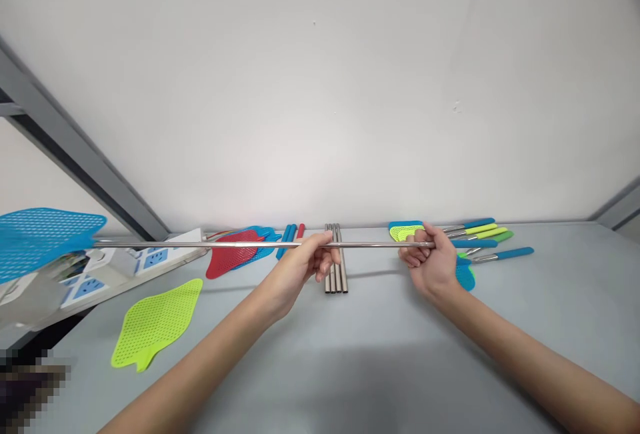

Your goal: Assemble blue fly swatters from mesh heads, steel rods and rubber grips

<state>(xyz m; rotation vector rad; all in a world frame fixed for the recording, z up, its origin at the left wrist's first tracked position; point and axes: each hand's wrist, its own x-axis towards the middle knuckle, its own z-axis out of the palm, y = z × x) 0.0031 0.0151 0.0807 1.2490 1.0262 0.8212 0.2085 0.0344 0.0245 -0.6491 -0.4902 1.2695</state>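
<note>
A fly swatter with a long, drawn-out metal rod (250,245) is held level above the grey table. Its blue mesh head (45,237) reaches the far left edge of the view, and its blue grip (473,244) sticks out beyond my right hand. My left hand (313,257) pinches the rod near its middle. My right hand (433,257) is closed around the rod's right end, beside the grip. Below my left hand, several short metal tubes (336,277) lie side by side on the table.
At left lie a loose yellow-green swatter head (157,324), red swatter heads (233,255) and blue grips (287,241). White power strips (155,257) line the left edge. Several assembled swatters with coloured grips (515,253) lie at right on the grey table (380,367), before a white wall (320,87).
</note>
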